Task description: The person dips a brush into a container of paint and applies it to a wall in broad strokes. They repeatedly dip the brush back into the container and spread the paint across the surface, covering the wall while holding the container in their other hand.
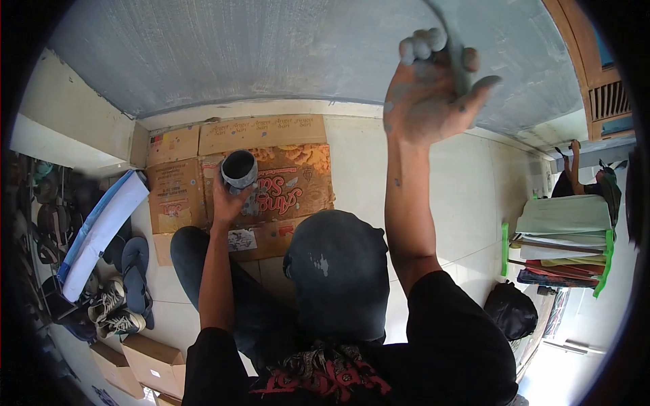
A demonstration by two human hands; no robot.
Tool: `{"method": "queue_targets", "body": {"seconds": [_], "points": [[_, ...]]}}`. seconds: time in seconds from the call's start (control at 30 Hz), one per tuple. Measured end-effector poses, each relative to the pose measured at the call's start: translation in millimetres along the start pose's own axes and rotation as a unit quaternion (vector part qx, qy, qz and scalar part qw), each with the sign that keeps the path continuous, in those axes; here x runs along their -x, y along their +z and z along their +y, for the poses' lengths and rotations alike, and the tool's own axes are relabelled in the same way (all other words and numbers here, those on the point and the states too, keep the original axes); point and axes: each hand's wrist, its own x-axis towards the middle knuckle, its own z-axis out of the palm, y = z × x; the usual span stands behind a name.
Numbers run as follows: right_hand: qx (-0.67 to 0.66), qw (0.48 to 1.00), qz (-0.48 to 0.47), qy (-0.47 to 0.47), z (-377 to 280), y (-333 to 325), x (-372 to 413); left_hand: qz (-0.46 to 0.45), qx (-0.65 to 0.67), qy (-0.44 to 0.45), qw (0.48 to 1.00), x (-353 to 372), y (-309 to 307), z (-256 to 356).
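My left hand (232, 201) is wrapped round a grey-smeared cup (240, 181), held upright above the cardboard; its inside looks dark. Raised at the upper right, my right hand (433, 95) has grey paint over its fingers and palm. Its fingers close on a slim, grey-coated tool handle (455, 42) that runs up past the top of the view, so the tool's head is hidden. Behind that hand is a grey painted wall (271, 54) with streaky strokes.
Flattened cardboard (179, 193) covers part of the tiled floor (359, 162) along the wall. Sandals (135, 271), sneakers (116, 318) and cardboard boxes (156, 365) lie at the left. A rack with cloths (565, 216) and a black bag (511, 310) stand at the right.
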Motion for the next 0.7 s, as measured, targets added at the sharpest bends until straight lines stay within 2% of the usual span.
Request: {"method": "queue_targets", "body": {"seconds": [0.1,0.17,0.23,0.27,0.33,0.5,0.57,0.6,0.63,0.7], "points": [[0.053,0.973,0.216,0.063,21,2,49,-0.006,-0.023,0.008,1.0,0,-4,-4],[0.067,0.94,0.308,0.132,39,-18,92,0.009,-0.02,0.006,1.0,-1,-4,-9],[0.078,0.935,0.267,0.22,59,-77,141,0.023,-0.016,0.002,1.0,0,-4,-13],[0.077,0.934,0.267,0.223,70,-91,156,0.017,-0.011,-0.003,1.0,-1,-5,-14],[0.11,0.887,0.364,0.262,96,-105,175,0.013,-0.007,-0.008,1.0,-1,-5,-13],[0.165,0.888,0.363,0.229,132,-110,169,0.003,0.002,0.0,1.0,-2,-6,-11],[0.176,0.89,0.335,0.256,143,-114,158,0.01,0.001,-0.002,1.0,-3,-7,-13],[0.147,0.887,0.371,0.232,151,-112,147,0.016,0.0,-0.005,1.0,-3,-6,-13],[0.149,0.887,0.37,0.231,150,-106,134,0.017,0.002,-0.005,1.0,-3,-7,-14],[0.136,0.926,0.29,0.199,140,-89,106,0.007,0.004,-0.012,1.0,-3,-8,-14]]}}
